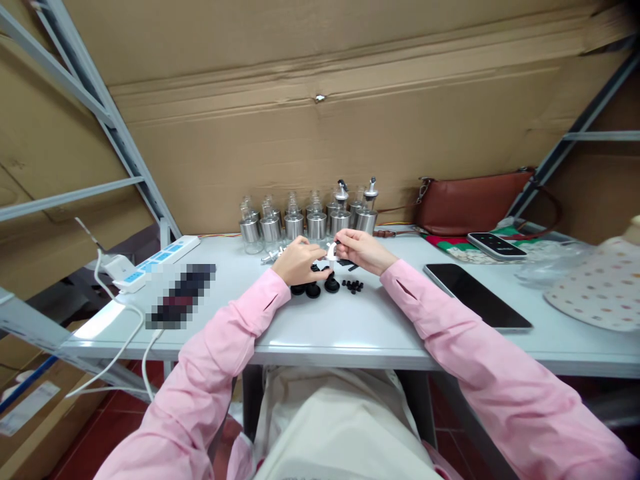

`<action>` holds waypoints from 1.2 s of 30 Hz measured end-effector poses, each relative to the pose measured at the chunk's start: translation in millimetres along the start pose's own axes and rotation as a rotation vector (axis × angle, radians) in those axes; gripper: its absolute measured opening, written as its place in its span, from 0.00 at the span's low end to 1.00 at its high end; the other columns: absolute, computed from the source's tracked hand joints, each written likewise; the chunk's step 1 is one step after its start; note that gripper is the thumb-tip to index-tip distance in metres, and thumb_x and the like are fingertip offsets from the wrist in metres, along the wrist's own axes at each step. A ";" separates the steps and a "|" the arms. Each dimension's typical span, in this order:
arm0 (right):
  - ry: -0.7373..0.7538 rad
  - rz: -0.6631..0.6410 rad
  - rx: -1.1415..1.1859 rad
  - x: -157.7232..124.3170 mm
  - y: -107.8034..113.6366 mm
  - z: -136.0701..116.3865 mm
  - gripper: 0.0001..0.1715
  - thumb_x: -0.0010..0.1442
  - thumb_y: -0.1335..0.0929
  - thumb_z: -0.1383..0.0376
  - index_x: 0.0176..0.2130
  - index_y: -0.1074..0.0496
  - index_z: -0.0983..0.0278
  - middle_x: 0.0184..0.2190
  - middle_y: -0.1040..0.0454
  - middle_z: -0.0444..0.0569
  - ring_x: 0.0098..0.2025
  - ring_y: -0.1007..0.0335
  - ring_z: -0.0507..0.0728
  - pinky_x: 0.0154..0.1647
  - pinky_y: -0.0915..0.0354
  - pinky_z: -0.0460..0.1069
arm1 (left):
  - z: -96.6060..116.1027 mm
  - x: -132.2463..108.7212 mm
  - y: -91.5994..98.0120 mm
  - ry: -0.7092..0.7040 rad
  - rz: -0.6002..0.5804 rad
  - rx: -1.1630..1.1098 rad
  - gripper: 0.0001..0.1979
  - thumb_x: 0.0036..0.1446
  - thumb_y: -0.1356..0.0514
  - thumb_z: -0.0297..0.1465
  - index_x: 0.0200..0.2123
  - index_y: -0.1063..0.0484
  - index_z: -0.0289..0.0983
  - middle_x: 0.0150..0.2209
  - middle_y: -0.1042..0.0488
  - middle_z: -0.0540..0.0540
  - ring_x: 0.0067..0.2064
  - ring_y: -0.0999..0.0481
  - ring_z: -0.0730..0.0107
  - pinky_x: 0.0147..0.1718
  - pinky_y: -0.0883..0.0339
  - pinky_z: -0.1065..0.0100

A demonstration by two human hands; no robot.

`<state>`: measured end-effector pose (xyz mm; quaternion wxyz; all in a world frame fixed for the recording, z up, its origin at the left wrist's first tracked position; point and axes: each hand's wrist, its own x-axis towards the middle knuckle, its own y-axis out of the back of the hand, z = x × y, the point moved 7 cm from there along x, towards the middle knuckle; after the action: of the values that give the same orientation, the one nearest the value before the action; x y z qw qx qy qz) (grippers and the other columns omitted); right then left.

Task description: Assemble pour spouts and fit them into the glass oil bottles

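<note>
A white curved pour spout (331, 252) is held upright above the table by my left hand (300, 261), whose fingers close around its lower part. At the top of the spout, my right hand (364, 249) pinches with thumb and forefinger; a small dark bit shows there, too small to make out. Below my hands lie several black round stoppers (313, 291) and a cluster of small black caps (353, 287). Silver pour spouts (273, 255) lie beside my left hand, partly hidden by it. Some flat black pieces (347, 263) are under my right hand.
Rows of glass bottles with steel sleeves (271, 229) stand at the back, two bearing spouts. Rightward are a tablet (475, 293), a brown bag (473, 203), a dark device (496, 245) and a dotted cloth item (595, 293). A power strip (165, 259) with cables lies left.
</note>
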<state>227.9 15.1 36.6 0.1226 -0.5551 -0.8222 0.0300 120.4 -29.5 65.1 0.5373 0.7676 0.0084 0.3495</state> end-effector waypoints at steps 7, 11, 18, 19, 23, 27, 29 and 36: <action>-0.031 -0.010 0.040 -2.2 -3.7 -0.5 0.23 0.39 0.26 0.52 0.26 0.37 0.63 0.17 0.40 0.37 0.21 0.43 0.47 0.29 0.40 0.46 | 1.9 0.4 2.2 0.008 0.008 0.000 0.11 0.54 0.47 0.38 0.30 0.32 0.36 0.24 0.29 0.50 0.26 0.31 0.74 0.41 0.41 0.67; -0.071 -0.050 0.097 -2.4 -3.9 3.6 0.21 0.42 0.27 0.52 0.27 0.36 0.63 0.19 0.37 0.38 0.23 0.40 0.47 0.30 0.39 0.47 | 3.8 -0.2 2.8 -0.012 0.039 -0.007 0.13 0.55 0.47 0.39 0.32 0.32 0.36 0.25 0.29 0.50 0.27 0.31 0.74 0.39 0.41 0.68; -0.151 -0.168 0.058 -5.1 -14.5 11.2 0.22 0.52 0.35 0.47 0.31 0.32 0.64 0.28 0.29 0.48 0.37 0.32 0.55 0.33 0.36 0.49 | 4.3 0.3 1.0 -0.014 0.013 -0.042 0.13 0.56 0.48 0.39 0.29 0.33 0.36 0.25 0.28 0.49 0.25 0.31 0.75 0.35 0.41 0.68; -0.156 -0.183 0.045 -5.8 -16.5 11.2 0.23 0.53 0.36 0.47 0.31 0.32 0.64 0.30 0.28 0.49 0.38 0.32 0.56 0.33 0.36 0.49 | 4.1 0.5 1.3 -0.009 0.010 -0.041 0.13 0.55 0.47 0.39 0.28 0.33 0.36 0.24 0.29 0.49 0.25 0.31 0.75 0.35 0.41 0.68; -0.150 -0.257 0.100 -8.9 -23.5 8.6 0.20 0.55 0.37 0.49 0.32 0.32 0.64 0.32 0.27 0.49 0.40 0.32 0.57 0.36 0.35 0.50 | 2.5 0.7 3.3 0.024 -0.001 -0.063 0.10 0.53 0.46 0.37 0.28 0.33 0.36 0.23 0.28 0.50 0.24 0.31 0.75 0.35 0.41 0.69; -0.104 -0.264 0.242 -9.3 -21.8 3.7 0.14 0.55 0.36 0.54 0.31 0.32 0.62 0.34 0.28 0.48 0.41 0.32 0.56 0.40 0.36 0.51 | -5.2 -0.3 2.9 0.080 -0.039 -0.107 0.11 0.53 0.45 0.35 0.39 0.33 0.36 0.30 0.26 0.50 0.27 0.29 0.75 0.37 0.41 0.69; -0.083 -0.241 0.311 -8.4 -18.3 1.5 0.12 0.56 0.36 0.56 0.31 0.33 0.62 0.36 0.28 0.48 0.42 0.32 0.56 0.42 0.37 0.52 | -11.8 -1.4 2.0 0.105 -0.062 -0.102 0.14 0.53 0.45 0.32 0.44 0.35 0.36 0.34 0.25 0.49 0.29 0.28 0.74 0.37 0.41 0.69; -0.165 -0.199 0.362 -8.7 -17.4 0.1 0.18 0.59 0.41 0.52 0.29 0.38 0.62 0.27 0.32 0.47 0.28 0.35 0.53 0.31 0.37 0.51 | -41.9 -7.0 7.7 0.286 -0.018 -0.039 0.13 0.54 0.51 0.24 0.41 0.32 0.35 0.34 0.24 0.48 0.31 0.27 0.72 0.37 0.41 0.68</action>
<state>215.2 0.4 38.2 0.1551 -0.4358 -0.8613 0.2101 89.5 -1.2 75.3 0.5488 0.6992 0.0849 0.4503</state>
